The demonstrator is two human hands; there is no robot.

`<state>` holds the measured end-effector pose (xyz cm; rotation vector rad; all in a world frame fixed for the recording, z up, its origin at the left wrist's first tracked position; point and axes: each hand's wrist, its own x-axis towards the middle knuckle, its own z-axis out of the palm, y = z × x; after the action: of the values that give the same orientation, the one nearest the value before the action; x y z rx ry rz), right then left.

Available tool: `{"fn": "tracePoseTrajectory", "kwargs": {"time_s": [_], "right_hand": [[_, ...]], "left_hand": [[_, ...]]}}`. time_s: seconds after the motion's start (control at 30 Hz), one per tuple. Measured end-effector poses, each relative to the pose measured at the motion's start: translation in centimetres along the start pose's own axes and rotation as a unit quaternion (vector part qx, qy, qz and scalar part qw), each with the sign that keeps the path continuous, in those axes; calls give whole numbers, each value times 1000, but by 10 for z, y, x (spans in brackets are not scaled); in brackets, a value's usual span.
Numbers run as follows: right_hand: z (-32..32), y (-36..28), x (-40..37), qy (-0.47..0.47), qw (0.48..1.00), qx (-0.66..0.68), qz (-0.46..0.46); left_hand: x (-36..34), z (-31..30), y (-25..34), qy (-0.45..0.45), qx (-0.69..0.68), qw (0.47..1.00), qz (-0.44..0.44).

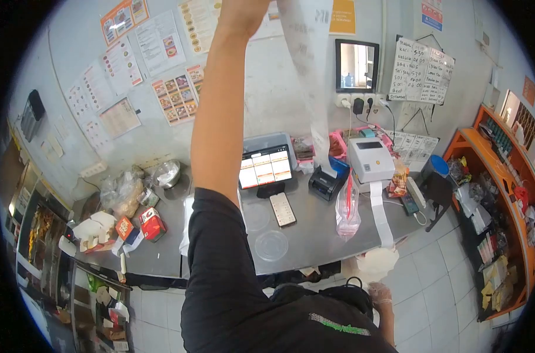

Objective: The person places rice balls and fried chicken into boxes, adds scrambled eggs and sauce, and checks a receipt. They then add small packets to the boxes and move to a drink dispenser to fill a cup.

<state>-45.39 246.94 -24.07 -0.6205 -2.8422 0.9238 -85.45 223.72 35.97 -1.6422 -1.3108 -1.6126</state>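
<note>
My left hand (242, 13) is raised high at the top edge, its fingertips cut off by the frame. A long white strip of receipt paper (311, 70) runs from beside that hand down to a black receipt printer (328, 179) on the counter. It hangs stretched, closed in the left hand as far as I can see. Low on the right, my right hand (380, 292) wears a clear plastic glove. A pale paper food box (376, 265) is at its fingers, beyond the counter edge; the grip itself is partly hidden.
On the steel counter (314, 247) stand a tablet (266, 169), a phone (283, 210), a clear round lid (271, 245) and a white label printer (371, 160) with a hanging label strip (380, 215). Red boxes (153, 225) lie left. An orange shelf (485, 147) stands right.
</note>
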Motion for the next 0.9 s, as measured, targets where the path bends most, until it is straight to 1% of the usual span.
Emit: {"fn": "tracePoseTrajectory", "kwargs": {"time_s": [0.03, 0.13, 0.23, 0.33, 0.4, 0.43, 0.5, 0.53, 0.57, 0.67, 0.73, 0.77, 0.83, 0.9], "right_hand": [[-3, -1, -2, -5, 1000, -18, -3], [10, 13, -3, -6, 998, -64, -28], [15, 26, -8, -16, 991, -117, -67], [27, 44, -6, -16, 978, -174, -116], [39, 59, -5, 8, 990, -111, -83], [40, 56, -8, 19, 995, -80, -65], [35, 52, -9, -6, 988, -121, -95], [24, 40, -8, -21, 983, -142, -110], [12, 18, -8, -10, 1000, -16, 1], [14, 18, -4, 7, 999, 5, 47], [22, 35, -1, 9, 1000, -14, -21], [26, 40, 0, 9, 998, -24, -54], [35, 44, 4, 17, 999, -3, -29], [25, 33, 2, 22, 1000, 18, -4]], "left_hand": [[-1, -1, -3, -14, 18, 999, 23], [-12, -1, -17, -35, 41, 999, 4], [-42, 3, -22, -59, 21, 998, -30], [-84, 11, -38, -62, 16, 995, -75], [-113, 19, -50, -58, -9, 994, -93], [-125, 23, -55, -56, -23, 993, -102], [-144, 27, -67, -44, -65, 991, -109], [-152, 29, -70, -36, -86, 989, -113], [-157, 29, -73, -32, -89, 988, -119], [-165, 27, -83, -21, -91, 987, -130], [-169, 25, -93, -14, -86, 986, -140], [-168, 26, -99, -26, -63, 985, -161], [-163, 31, -116, -49, -23, 978, -204], [-150, 39, -165, -149, 58, 963, -219]]}}
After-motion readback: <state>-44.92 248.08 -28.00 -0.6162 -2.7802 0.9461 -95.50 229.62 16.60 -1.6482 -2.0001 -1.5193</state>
